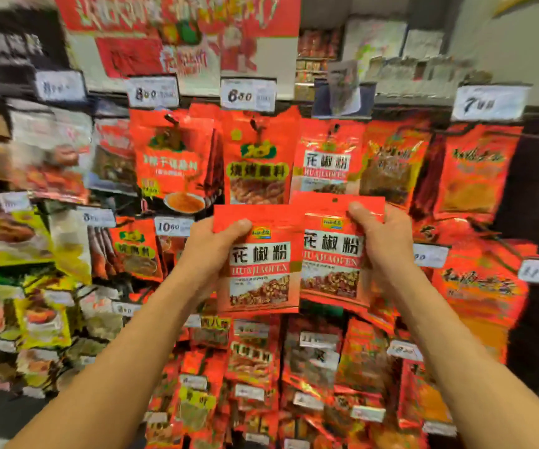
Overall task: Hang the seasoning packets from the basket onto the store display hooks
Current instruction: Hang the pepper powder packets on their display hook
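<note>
**Two packets held up before the hooks**

We see two red seasoning packets raised in front of the display. The left packet (258,260) is pinched at its upper left edge by the left hand (210,251), the right packet (331,251) at its upper right corner by the right hand (378,244) — thumbs on the front, fingers curled behind. The right packet overlaps the left one's edge. Behind them, hanging packets (257,163) crowd the rack under white price tags (248,94); a pale wall (521,43) shows at upper right.

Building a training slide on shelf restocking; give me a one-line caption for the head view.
Left hand and right hand each hold a huajiaofen packet before the matching hung packet.
</note>
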`<state>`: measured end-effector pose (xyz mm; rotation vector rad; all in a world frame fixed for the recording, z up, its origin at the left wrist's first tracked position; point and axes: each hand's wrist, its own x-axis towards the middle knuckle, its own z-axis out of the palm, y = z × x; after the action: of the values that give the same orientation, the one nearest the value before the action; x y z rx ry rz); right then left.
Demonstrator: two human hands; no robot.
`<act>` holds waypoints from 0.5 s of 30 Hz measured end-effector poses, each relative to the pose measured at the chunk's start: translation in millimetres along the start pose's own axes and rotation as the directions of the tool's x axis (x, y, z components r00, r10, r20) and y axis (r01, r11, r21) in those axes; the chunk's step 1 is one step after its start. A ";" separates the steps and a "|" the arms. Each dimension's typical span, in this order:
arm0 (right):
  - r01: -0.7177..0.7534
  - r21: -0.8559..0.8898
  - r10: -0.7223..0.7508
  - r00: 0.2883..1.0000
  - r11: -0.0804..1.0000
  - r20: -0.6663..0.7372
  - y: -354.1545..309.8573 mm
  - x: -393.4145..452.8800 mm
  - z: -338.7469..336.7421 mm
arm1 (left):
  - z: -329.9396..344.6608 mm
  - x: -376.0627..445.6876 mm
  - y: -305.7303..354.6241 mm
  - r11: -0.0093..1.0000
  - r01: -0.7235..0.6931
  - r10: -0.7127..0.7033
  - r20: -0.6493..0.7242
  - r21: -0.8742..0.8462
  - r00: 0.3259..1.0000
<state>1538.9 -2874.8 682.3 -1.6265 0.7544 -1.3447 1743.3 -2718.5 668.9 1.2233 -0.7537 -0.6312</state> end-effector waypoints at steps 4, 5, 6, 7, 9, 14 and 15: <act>0.043 0.054 -0.043 0.999 0.998 -0.010 -41.5 38.4 7.1 | 23.5 12.7 36.2 0.997 -0.081 0.081 -0.040 0.004 0.996; 0.061 0.045 -0.060 0.998 0.997 -0.024 -49.1 46.0 9.2 | 27.7 15.2 43.2 0.995 -0.096 0.096 -0.043 0.011 0.994; 0.079 0.027 -0.078 0.996 0.997 -0.043 -55.9 53.0 11.1 | 31.5 17.4 48.8 0.994 -0.108 0.109 -0.043 0.008 0.993; 0.091 0.007 -0.091 0.994 0.996 -0.062 -61.3 60.0 13.2 | 35.2 19.4 53.3 0.993 -0.115 0.115 -0.042 -0.003 0.992; 0.074 -0.028 -0.076 0.993 0.997 -0.095 -68.6 71.6 15.9 | 40.9 20.9 58.8 0.993 -0.111 0.110 -0.039 -0.024 0.993; 0.033 -0.061 -0.039 0.994 0.998 -0.104 -82.1 91.6 20.3 | 46.4 22.3 66.8 0.995 -0.097 0.097 -0.004 0.005 0.995; 0.020 -0.074 -0.027 0.994 0.997 -0.105 -84.0 95.1 20.8 | 46.8 22.9 68.8 0.995 -0.103 0.103 0.004 0.006 0.995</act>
<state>1575.0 -2915.4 798.8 -1.6352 0.8585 -1.4442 1722.0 -2747.8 747.3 1.1810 -0.8172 -0.5475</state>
